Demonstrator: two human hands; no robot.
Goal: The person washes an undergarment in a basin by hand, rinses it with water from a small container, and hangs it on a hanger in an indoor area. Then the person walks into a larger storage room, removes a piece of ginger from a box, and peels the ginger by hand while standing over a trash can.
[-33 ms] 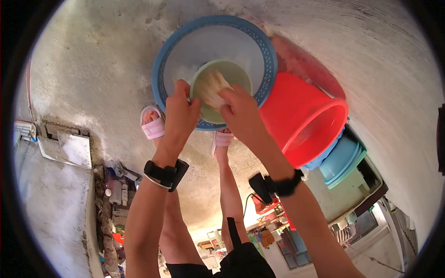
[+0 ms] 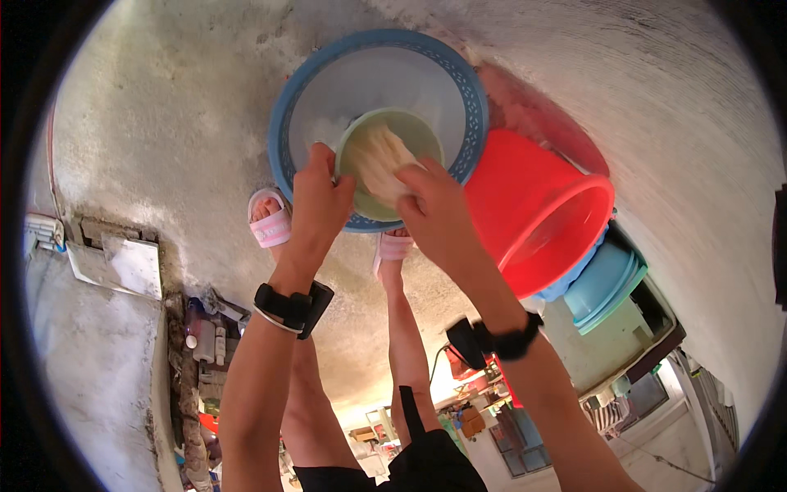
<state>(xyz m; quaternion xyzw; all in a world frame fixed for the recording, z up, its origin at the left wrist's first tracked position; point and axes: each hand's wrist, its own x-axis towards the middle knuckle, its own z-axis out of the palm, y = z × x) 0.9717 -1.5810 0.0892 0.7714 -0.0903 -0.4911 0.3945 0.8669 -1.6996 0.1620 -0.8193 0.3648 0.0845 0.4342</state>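
extending left from the right hand [image 2: 440, 207] pinching it, limp cream material [image 2: 377, 164] in green bowl [image 2: 425, 138], left hand [image 2: 318, 195] pinching rim

Far edge of the blue basin [image 2: 280, 123]: open; you can pass over its pale inside to the green bowl [image 2: 428, 139]. Near edge: your left grip [image 2: 321, 197] and right grip [image 2: 441, 209] block the approach. Right edge: red bucket [image 2: 508, 168] crowds it, little side room. Left edge: open floor [image 2: 172, 139], though your pink-striped slipper [image 2: 270, 227] sits near-left.
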